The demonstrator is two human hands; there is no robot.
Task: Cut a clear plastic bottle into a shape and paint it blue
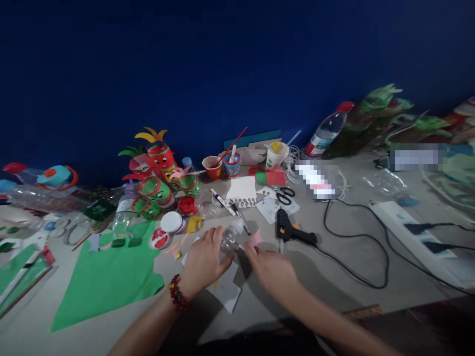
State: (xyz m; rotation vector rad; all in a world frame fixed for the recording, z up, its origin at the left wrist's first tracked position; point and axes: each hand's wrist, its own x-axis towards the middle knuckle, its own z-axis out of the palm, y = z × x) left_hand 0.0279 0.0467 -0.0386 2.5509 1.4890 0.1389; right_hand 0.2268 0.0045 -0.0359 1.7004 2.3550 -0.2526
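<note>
Grey tabletop (349, 257): clear plastic bottle (229, 237), presumably light, crushable, best held by its wall, is being gripped by left hand (204, 259), beside right hand (272, 269), closure unclear.

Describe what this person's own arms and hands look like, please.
The left hand and right hand wear no gloves. A bracelet of round, dark red beads with a yellowish accent circles the left wrist; the right wrist shows nothing worn. No sleeves cover the visible forearms.

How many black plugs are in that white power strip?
2: the rear plug and, nearer the camera, the front plug, both in the white power strip. None seem hidden.
</note>
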